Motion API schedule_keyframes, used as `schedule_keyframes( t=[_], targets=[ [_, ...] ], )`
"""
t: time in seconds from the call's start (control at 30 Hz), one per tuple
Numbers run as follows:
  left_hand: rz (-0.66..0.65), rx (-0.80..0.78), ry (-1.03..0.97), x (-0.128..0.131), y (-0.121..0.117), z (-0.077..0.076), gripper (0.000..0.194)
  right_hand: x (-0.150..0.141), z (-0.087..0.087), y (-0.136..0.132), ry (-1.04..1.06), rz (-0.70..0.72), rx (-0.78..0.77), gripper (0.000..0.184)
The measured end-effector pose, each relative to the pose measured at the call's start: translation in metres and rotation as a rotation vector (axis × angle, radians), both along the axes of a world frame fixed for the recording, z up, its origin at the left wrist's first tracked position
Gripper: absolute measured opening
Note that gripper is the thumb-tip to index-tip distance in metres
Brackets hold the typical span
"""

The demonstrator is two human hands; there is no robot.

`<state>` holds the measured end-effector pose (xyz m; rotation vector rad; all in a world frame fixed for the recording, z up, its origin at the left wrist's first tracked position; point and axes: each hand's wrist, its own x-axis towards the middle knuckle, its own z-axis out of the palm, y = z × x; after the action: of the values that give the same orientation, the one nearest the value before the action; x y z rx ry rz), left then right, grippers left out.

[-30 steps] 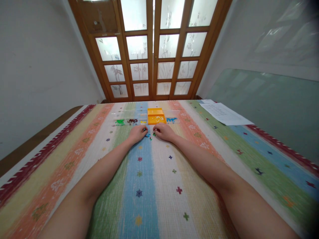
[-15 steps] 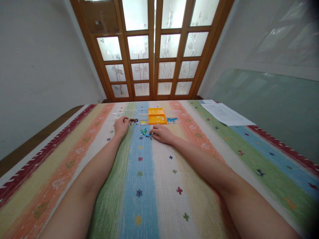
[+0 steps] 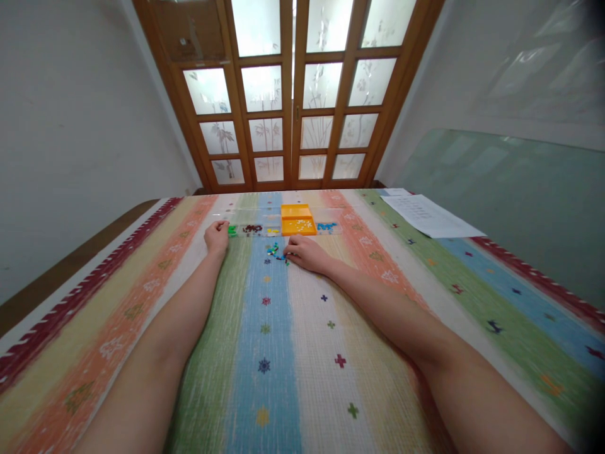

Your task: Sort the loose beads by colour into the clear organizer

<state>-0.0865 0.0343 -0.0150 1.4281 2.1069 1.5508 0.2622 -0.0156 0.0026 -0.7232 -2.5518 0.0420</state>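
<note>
Green pieces (image 3: pixel 232 231) are located beside the left hand (image 3: pixel 217 236), mixed pieces (image 3: pixel 273 250) by the right hand (image 3: pixel 302 251). Fingers are curled — whether anything is gripped cannot be determined. Pieces, presumably light, rigid — best pinched by opposite edges.

Two hands, one left hand (image 3: pixel 216 238) and one right hand (image 3: pixel 305 253), with six groups of small pieces.
Five groups are each one colour: one green group (image 3: pixel 232 231), one dark red group (image 3: pixel 252 228), one yellow group (image 3: pixel 273 231), one white group (image 3: pixel 304 225) and one blue group (image 3: pixel 326 226); the sixth is one mixed-colour heap (image 3: pixel 274 251). The pieces are too small to count singly. There is one open orange box (image 3: pixel 295 211), one striped cloth (image 3: pixel 267 394), two paper sheets (image 3: pixel 428 215), fifteen glass panes (image 3: pixel 262 89) and one brown board (image 3: pixel 189 31).
</note>
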Motion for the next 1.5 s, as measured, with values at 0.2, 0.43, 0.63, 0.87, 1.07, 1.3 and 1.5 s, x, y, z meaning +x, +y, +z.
schedule_keyframes(
  t=[0.2, 0.43, 0.63, 0.87, 1.07, 1.3, 1.5],
  targets=[
    [-0.07, -0.039, 0.105, 0.011, -0.001, 0.005, 0.032, 0.0, 0.0, 0.0, 0.0, -0.003, 0.0, 0.013],
    [-0.123, -0.1, 0.338, 0.027, -0.016, 0.019, 0.032, 0.0, 0.001, -0.001, 0.006, -0.004, -0.016, 0.013],
    [-0.659, -0.1, 0.626, 0.068, -0.028, 0.018, 0.03, 0.0, 0.004, -0.002, -0.001, 0.006, -0.027, 0.013],
    [-0.649, -0.21, 0.746, 0.089, -0.035, 0.019, 0.024, 0.001, 0.002, -0.001, 0.012, 0.022, -0.044, 0.012],
    [-0.613, -0.177, 0.701, 0.088, -0.038, 0.023, 0.022, 0.001, 0.003, -0.002, 0.019, 0.028, -0.072, 0.011],
    [-0.731, -0.18, 0.677, 0.09, -0.039, 0.022, 0.02, 0.0, 0.002, -0.002, 0.029, 0.013, -0.056, 0.011],
    [-0.55, -0.081, 0.594, 0.081, -0.031, 0.022, 0.022, 0.001, 0.002, -0.001, 0.046, -0.025, -0.059, 0.011]
  ],
)
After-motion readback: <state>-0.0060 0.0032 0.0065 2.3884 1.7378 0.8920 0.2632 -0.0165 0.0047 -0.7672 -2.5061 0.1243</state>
